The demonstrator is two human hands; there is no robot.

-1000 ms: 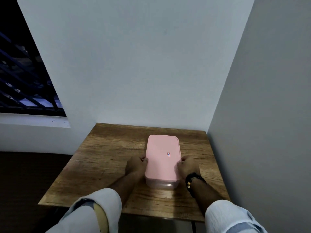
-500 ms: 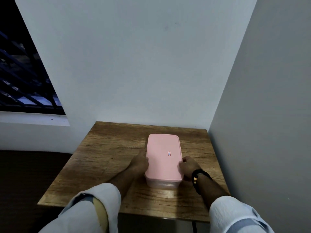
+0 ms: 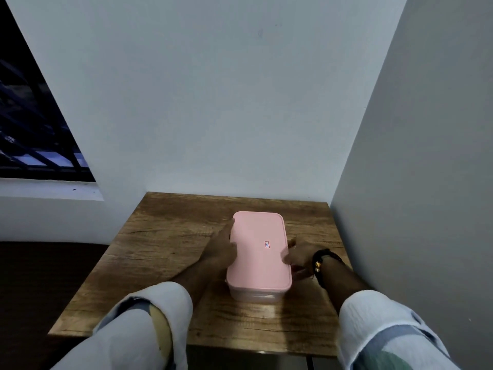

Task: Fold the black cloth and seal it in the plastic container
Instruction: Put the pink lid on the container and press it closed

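A person looks down at a small wooden tabletop (image 3: 165, 252) tucked into a corner between pale walls. A plastic container (image 3: 254, 296) stands near the middle of it, its long side running from six o'clock toward twelve o'clock, capped by a pink lid (image 3: 258, 249) that sits flat and square on the translucent base.

The left hand (image 3: 220, 249) lies against the lid's nine o'clock edge, fingers stretched toward the far corner at about eleven o'clock. The right hand (image 3: 297, 256), a dark beaded band on its wrist, rests at the three o'clock edge, fingers curled against the rim. Neither grip is clamped on anything: both hands are loosely spread and pressing or sliding along the lid. Bracketing the box from both sides probably keeps it from skidding while the rim is pushed down to seal.

The black cloth is nowhere in sight. It is judged to be inside already, but the base is too cloudy and shadowed to confirm it. Nothing else lies on the tabletop.
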